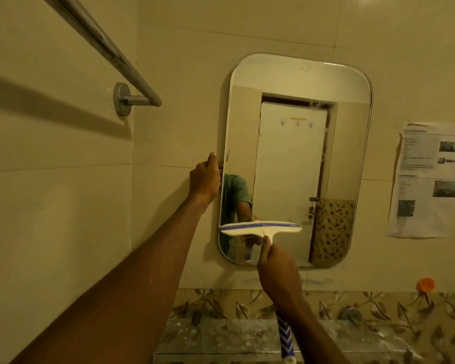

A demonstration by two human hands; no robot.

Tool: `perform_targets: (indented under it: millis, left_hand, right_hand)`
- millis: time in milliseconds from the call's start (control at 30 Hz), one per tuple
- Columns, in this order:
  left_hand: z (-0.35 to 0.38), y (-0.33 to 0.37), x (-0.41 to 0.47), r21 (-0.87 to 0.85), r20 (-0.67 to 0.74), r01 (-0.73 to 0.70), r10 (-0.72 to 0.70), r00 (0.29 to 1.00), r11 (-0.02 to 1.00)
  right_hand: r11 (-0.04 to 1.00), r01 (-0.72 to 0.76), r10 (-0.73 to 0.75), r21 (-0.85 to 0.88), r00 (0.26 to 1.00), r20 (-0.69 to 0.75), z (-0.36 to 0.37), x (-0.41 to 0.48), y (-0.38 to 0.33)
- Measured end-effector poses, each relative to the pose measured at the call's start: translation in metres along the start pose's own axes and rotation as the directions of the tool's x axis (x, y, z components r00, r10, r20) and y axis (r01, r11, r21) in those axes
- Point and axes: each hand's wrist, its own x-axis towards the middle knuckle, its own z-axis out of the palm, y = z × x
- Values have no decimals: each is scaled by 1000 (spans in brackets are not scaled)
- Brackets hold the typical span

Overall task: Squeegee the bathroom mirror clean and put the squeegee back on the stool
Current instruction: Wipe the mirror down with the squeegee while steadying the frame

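Right hand (276, 269) grips the squeegee (260, 228), its blade across the lower mirror (326, 82) (left part); left hand (205, 178) clasps the mirror's left edge.

The wall (181, 74) holds a mirror (294, 127), towel bar (111, 52) and printed sheet (428, 179).

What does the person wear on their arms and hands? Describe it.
Nothing: the left hand and right hand are bare, without visible gloves, rings or watch, and both forearms show no sleeves. The rounded rectangular wall mirror reflects a green short sleeve.
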Motion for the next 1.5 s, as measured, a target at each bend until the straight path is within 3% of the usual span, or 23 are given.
perform_targets:
  millis: [233, 567, 733, 967, 1233, 1300, 1500]
  left_hand:
    - [3, -14, -4, 46, -44, -32, 34, 998, 998]
    - [5, -21, -4, 126, -59, -91, 99, 993, 988]
    - [2, -15, 1, 170, -32, -71, 78, 996, 983]
    - [-2, 4, 18, 220, 62, 28, -43, 997, 975]
    - [-1, -7, 21, 239, 47, -3, -8, 999, 971]
    - [-1, -4, 22, 266, 31, -12, 4, 1000, 964]
    - [-6, 32, 32, 291, -155, -82, 132, 979, 953]
  right_hand:
    - [988, 80, -45, 131, 968, -246, -75, 75, -17]
    - [994, -80, 88, 76, 991, -102, -14, 0, 36]
    - [985, 34, -4, 167, 984, -176, -54, 50, 1]
    - [975, 167, -129, 145, 962, -239, -121, 127, -81]
    - [998, 55, -51, 35, 993, -111, -43, 41, 7]
    - [999, 51, -51, -7, 993, -108, -46, 37, 9]
    - [980, 168, -141, 105, 965, -221, -109, 96, -44]
